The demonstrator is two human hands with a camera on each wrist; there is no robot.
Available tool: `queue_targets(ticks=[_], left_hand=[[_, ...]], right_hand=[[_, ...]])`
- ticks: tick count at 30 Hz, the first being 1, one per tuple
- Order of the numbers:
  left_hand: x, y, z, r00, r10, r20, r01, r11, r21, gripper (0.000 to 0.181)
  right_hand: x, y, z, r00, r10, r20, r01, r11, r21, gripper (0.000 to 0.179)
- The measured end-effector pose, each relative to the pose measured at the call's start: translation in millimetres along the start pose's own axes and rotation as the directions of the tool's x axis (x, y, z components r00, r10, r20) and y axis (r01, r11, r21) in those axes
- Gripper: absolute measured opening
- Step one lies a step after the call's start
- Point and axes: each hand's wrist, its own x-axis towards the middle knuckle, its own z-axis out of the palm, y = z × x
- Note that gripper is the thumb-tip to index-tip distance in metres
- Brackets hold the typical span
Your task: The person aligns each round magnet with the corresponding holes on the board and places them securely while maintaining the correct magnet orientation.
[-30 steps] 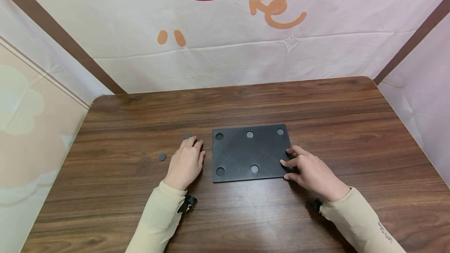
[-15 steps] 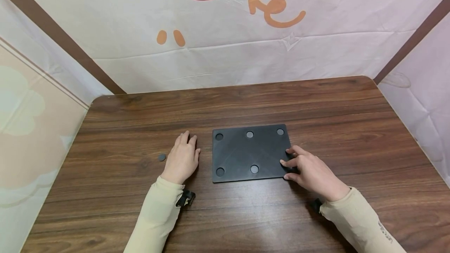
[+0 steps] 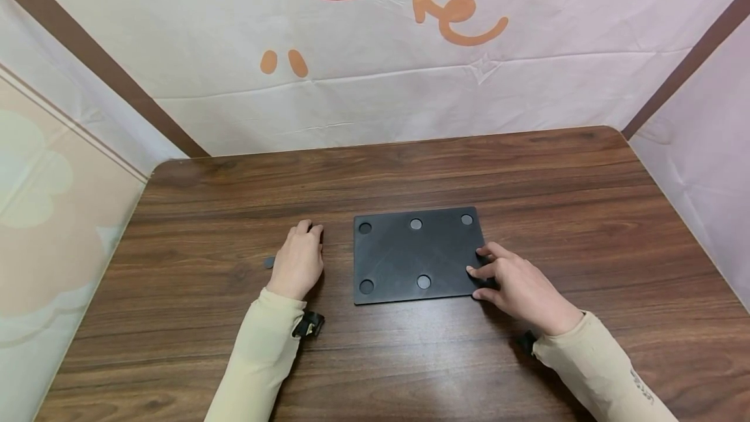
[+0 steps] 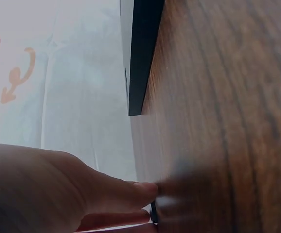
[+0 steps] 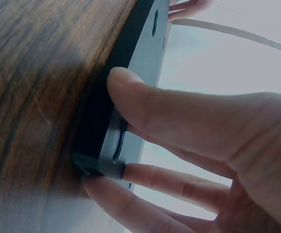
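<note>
A flat black board (image 3: 392, 253) with round recesses lies on the table. Grey discs fill the top middle, top right and bottom middle recesses; both left recesses look dark and unfilled. My right hand (image 3: 518, 288) grips the board's near right corner, thumb on the front edge and fingers along the right side, covering the recess there. Left of the board, my left hand (image 3: 297, 262) is low over the table, fingers bent down. In the left wrist view its thumb and fingers pinch a small thin dark disc (image 4: 153, 213) at the tabletop. Another small grey disc (image 3: 269, 262) lies beside the left hand, partly covered.
The wood-grain table (image 3: 410, 363) extends around the board on all sides. A white printed cloth (image 3: 381, 106) hangs behind its far edge, with more cloth at left and right. Each wrist wears a black strap device (image 3: 308, 325).
My left hand has shifted slightly left over the farther disc, which is now hidden in the head view, and its fingers have bent inward. The right hand and board stay put.
</note>
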Motion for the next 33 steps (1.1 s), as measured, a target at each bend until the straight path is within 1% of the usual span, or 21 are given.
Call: queue_targets(ticks=[3,8,13,20,24,33], left_hand=[[1.6,-0.6,-0.4,1.000,-0.002,-0.015,0.002,1.000,-0.003,0.030],[3.9,-1.6,-1.6,0.998,-0.002,-0.059,0.001,1.000,-0.022,0.026],[5.6,-1.4,-2.5,0.995,-0.006,-0.102,0.002,0.999,-0.038,0.022],[6.5,-1.2,-2.6,0.989,-0.008,-0.150,0.002,0.999,-0.038,0.018],[7.1,-1.5,-3.0,0.987,-0.004,-0.162,-0.002,0.999,-0.037,0.017],[7.3,-0.5,-3.7,0.987,0.000,-0.161,-0.004,1.000,-0.023,0.007]], right_hand=[[-0.1,0.0,0.2,1.000,0.000,-0.001,0.000,1.000,-0.002,0.035],[0.3,0.0,0.1,1.000,-0.005,-0.003,0.005,1.000,-0.009,0.035],[0.4,0.5,0.3,1.000,-0.006,-0.001,0.006,1.000,-0.011,0.035],[0.2,0.1,0.1,1.000,-0.001,0.003,0.001,1.000,-0.003,0.035],[0.3,-0.6,-0.8,1.000,0.007,0.008,-0.007,1.000,-0.001,0.035],[0.4,-1.0,-1.7,1.000,-0.001,0.007,0.001,1.000,-0.004,0.035]])
